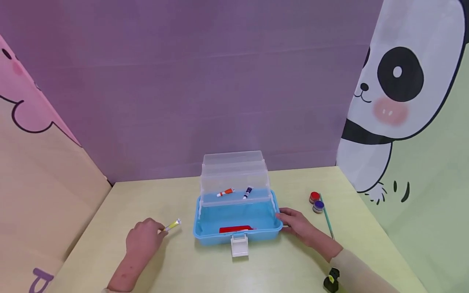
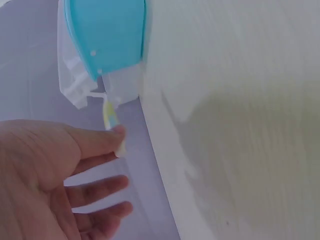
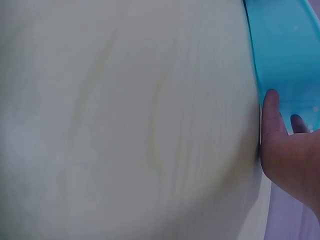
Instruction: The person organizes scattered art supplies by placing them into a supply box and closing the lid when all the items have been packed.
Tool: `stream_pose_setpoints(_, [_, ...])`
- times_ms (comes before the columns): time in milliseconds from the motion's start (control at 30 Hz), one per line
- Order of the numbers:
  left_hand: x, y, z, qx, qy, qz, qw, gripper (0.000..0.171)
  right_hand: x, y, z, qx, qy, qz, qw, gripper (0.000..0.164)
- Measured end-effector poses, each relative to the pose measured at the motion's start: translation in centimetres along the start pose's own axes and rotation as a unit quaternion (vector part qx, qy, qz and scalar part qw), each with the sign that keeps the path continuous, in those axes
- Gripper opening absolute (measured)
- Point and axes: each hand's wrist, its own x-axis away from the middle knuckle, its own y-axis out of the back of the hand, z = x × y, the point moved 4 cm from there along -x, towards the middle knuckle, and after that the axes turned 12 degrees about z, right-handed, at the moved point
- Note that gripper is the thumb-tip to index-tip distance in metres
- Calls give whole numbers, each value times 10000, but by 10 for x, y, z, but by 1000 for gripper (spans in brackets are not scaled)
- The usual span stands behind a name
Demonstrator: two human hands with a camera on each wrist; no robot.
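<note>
My left hand (image 1: 144, 238) pinches a small yellow paint tube (image 1: 173, 225) between thumb and fingertips, left of a light-blue plastic box (image 1: 207, 239). In the left wrist view, the tube (image 2: 111, 117) points toward the box, and the other fingers are spread apart. My right hand (image 1: 298, 226) rests against the box's right side; the right wrist view has its fingers extended along the blue wall (image 3: 285, 55). The box stands with its clear tiers raised. An orange paint tube (image 1: 225, 192) and a dark-blue one (image 1: 247, 192) lie in a tier, and a red object (image 1: 235, 229) lies in the bottom.
Right of the box stand a red-lidded jar (image 1: 314, 197) and a blue-lidded jar (image 1: 318, 206), beside a thin green stick (image 1: 327, 217). The box's white latch (image 1: 239, 245) hangs down at the front. A purple wall (image 1: 183, 101) borders the table's (image 1: 205, 272) back edge.
</note>
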Motion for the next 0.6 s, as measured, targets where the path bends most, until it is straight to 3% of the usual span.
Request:
stream_pose_setpoints(267, [-2, 20, -5, -32, -519, -651, 9965, 11, 0, 1, 3, 14, 37, 68, 10000, 68])
stream_pose_setpoints(600, [-4, 50, -25, -382, -1161, -1116, 9862, 11, -1, 1, 0, -49, 96, 198, 9997, 67])
